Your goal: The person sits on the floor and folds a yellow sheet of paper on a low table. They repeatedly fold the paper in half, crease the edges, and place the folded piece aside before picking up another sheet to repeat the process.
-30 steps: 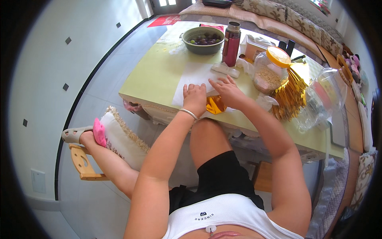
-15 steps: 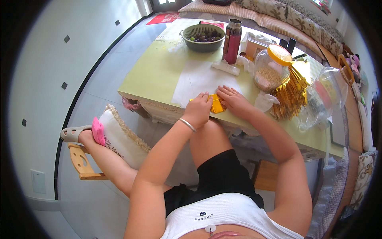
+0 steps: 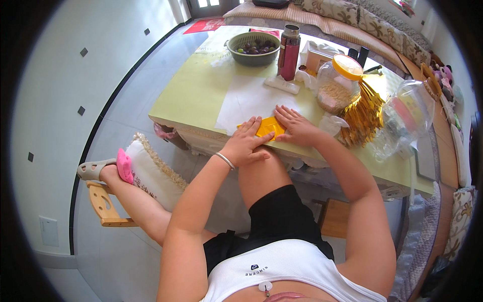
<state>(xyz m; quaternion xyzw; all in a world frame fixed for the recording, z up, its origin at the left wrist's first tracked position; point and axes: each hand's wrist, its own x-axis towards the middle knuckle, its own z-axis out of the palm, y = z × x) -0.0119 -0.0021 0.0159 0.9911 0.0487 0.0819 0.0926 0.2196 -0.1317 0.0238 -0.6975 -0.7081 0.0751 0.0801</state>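
A folded sheet of shiny gold paper (image 3: 268,127) lies at the near edge of the table, on white paper (image 3: 240,103). My left hand (image 3: 245,143) rests on its left part, fingers stretched out and thumb apart, open. On its right side, my right hand (image 3: 296,126) lies flat and open, fingertips pointing away from me. Part of the gold sheet is hidden under both hands. To the right, a bunch of folded gold paper pieces (image 3: 363,118) stands fanned out beside a clear jar with a yellow lid (image 3: 347,67).
Further back stand a colander of grapes (image 3: 253,49) and a dark red thermos (image 3: 289,53). A white tube (image 3: 282,85) lies before the thermos. Crumpled tissue (image 3: 333,124) and a clear plastic bag (image 3: 410,118) sit to the right. A cushion (image 3: 155,173) is below left.
My left hand has opened from a closed grip and now lies flatter, slightly lower. The gold paper shows wider and flatter between my hands. My right hand stays pressed beside it.
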